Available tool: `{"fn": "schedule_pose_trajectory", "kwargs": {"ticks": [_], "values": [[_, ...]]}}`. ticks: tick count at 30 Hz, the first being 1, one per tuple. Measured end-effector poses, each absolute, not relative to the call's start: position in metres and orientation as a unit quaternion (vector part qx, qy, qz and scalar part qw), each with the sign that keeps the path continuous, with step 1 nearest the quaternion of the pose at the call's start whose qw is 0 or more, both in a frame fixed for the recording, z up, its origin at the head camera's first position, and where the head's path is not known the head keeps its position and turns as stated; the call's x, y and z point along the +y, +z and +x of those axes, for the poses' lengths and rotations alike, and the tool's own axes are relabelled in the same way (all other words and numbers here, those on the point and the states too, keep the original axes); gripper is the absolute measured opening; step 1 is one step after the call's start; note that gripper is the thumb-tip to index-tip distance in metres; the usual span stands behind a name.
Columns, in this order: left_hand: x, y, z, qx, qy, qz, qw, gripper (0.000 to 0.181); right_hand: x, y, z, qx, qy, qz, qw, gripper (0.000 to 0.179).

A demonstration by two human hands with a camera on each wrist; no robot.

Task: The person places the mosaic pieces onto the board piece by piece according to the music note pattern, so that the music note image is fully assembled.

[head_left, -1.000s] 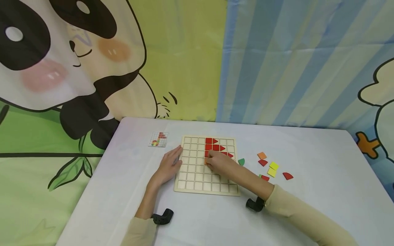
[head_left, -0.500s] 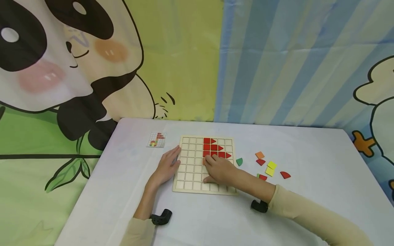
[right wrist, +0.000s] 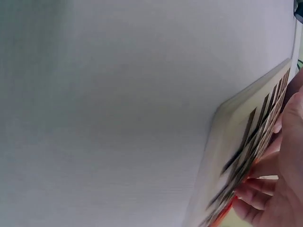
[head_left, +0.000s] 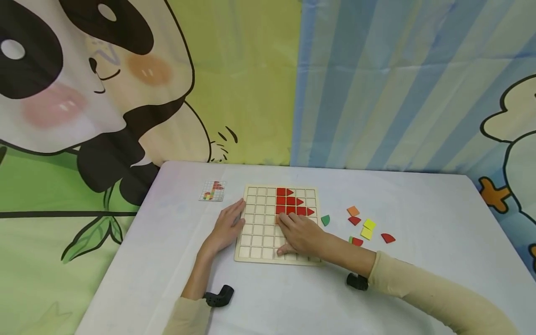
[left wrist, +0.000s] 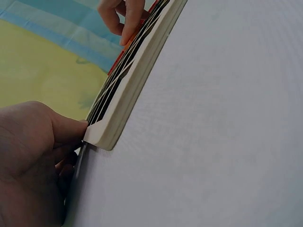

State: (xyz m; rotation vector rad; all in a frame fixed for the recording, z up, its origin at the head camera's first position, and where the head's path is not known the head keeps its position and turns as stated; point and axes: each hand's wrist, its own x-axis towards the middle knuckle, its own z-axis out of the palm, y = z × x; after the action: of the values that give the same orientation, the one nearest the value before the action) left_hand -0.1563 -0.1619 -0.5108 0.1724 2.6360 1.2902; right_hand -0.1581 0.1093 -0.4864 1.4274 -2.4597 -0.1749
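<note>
A pale wooden grid board [head_left: 259, 239] lies on the table, with rows of red squares and triangles [head_left: 286, 201] in its upper right cells. Below the lowest red row sits an orange square [head_left: 278, 220], partly covered by fingertips. My right hand [head_left: 302, 234] is over the board, fingertips on that square and the cells beside it, thumb held apart lower down. At the board's left edge rests my left hand [head_left: 226, 226], fingers fairly straight. In the left wrist view its thumb [left wrist: 71, 130] touches the board's corner.
Left of the board lies a small pattern card [head_left: 212, 191] showing a coloured figure. To the right are a green quarter-round piece [head_left: 325, 220], an orange square [head_left: 353, 211], yellow squares [head_left: 366, 232] and red quarter-round pieces [head_left: 388, 238]. A patterned curtain hangs behind the table.
My right hand has gone from pinching the orange square at its cell to spread fingers resting on it, thumb drawn away toward me. The left hand stays at the board's edge.
</note>
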Motion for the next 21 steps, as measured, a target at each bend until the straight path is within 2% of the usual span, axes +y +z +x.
{"fn": "schedule_pose_trajectory", "kwargs": {"ticks": [4, 11, 17, 21], "values": [[-0.161, -0.512, -0.156, 0.894, 0.433, 0.06, 0.095, 0.058, 0.112, -0.487, -0.158, -0.859, -0.061, 0.493, 0.127, 0.09], [-0.16, -0.515, -0.155, 0.897, 0.428, 0.057, 0.094, 0.058, 0.127, -0.474, -0.148, -0.886, 0.02, 0.462, 0.027, 0.09], [-0.161, -0.514, -0.156, 0.899, 0.425, 0.059, 0.091, 0.058, 0.181, -0.464, -0.142, -0.915, 0.099, 0.39, 0.006, 0.085], [-0.161, -0.513, -0.156, 0.898, 0.426, 0.058, 0.094, 0.058, 0.229, -0.458, -0.143, -0.942, 0.154, 0.298, -0.014, 0.079]]}}
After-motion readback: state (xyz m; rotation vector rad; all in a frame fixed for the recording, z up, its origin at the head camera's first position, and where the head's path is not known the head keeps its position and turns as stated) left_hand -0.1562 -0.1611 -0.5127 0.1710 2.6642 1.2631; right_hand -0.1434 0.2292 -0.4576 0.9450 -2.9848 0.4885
